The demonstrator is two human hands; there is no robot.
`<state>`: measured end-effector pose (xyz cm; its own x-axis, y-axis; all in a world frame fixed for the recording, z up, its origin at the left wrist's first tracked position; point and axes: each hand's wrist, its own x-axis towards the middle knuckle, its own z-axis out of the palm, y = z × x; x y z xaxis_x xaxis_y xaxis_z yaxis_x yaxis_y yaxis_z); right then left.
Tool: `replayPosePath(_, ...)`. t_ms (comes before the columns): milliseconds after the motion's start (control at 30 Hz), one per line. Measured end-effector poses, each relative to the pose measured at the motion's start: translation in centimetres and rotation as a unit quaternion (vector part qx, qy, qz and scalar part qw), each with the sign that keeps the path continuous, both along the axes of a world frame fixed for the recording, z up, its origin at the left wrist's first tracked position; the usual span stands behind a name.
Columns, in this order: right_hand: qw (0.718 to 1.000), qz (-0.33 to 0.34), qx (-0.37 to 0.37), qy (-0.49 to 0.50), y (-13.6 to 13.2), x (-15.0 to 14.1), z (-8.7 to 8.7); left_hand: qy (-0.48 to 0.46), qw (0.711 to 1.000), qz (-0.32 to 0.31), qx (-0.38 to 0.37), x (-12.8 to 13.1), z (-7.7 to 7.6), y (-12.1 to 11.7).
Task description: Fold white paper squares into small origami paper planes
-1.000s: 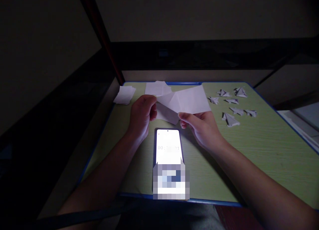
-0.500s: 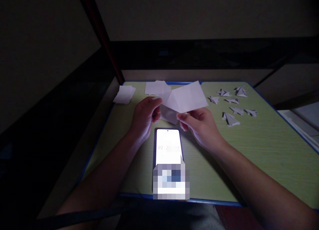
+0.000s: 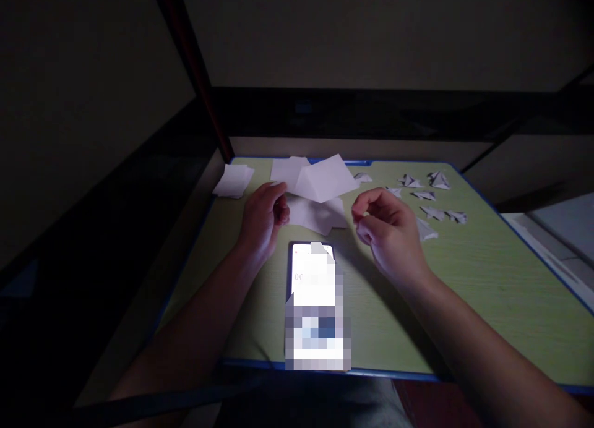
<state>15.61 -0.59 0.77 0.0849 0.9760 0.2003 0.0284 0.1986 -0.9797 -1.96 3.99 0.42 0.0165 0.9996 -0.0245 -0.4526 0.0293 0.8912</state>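
Observation:
My left hand point(image 3: 264, 218) is closed, pinching the left corner of a creased white sheet of paper point(image 3: 331, 177) between thumb and fingers. Raised above the table, the sheet tilts up to the right. My right hand point(image 3: 385, 230) is off the paper, to its right, with curled fingers, a small gap between thumb and index finger, and nothing visible in it. Beneath the held sheet, more white paper point(image 3: 320, 214) lies on the table. Nearer to me is a lit phone point(image 3: 313, 292) showing a timer, its lower part blurred out.
The green table point(image 3: 501, 304) has a blue edge. Paper stacks lie at the back left point(image 3: 233, 180) and back middle point(image 3: 288, 168). Several small folded paper pieces point(image 3: 439, 180) lie on the right, one partly behind my right hand. Dark panels stand behind and left.
My right hand has let go of the sheet and moved right, away from it. The sheet has shifted left, still in my left hand. The view has tilted slightly.

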Motion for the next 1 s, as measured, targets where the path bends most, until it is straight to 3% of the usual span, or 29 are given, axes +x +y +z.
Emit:
replayPosePath(167, 0.995, -0.011, -0.006, -0.099, -5.0, 0.6, -0.9, -0.016, 1.0, 0.009, 0.006, -0.2, 0.0, 0.2)
replayPosePath(267, 0.983, -0.001, 0.035, -0.178, -7.9, 0.8, -2.0, -0.012, 1.0, 0.006, 0.009, -0.1, 0.0, 0.2)
replayPosePath(367, 0.951, 0.034, 0.059, -0.302, -9.5, 0.5, -2.7, 0.005, 1.0, 0.008, 0.011, 0.0, 0.0, 0.2)
replayPosePath(467, 0.905, 0.078, 0.032, -0.416, -10.0, 0.1, -3.2, 0.019, 1.0, 0.014, 0.011, 0.0, 0.0, 0.3)
replayPosePath(533, 0.889, 0.079, 0.035, -0.449, -10.0, -0.1, -3.6, 0.019, 1.0, 0.009, 0.014, 0.0, -0.1, 0.3)
replayPosePath(1000, 0.87, 0.06, 0.063, -0.485, -9.8, -0.5, -4.0, 0.027, 1.0, -0.001, 0.016, 0.1, -0.1, 0.3)
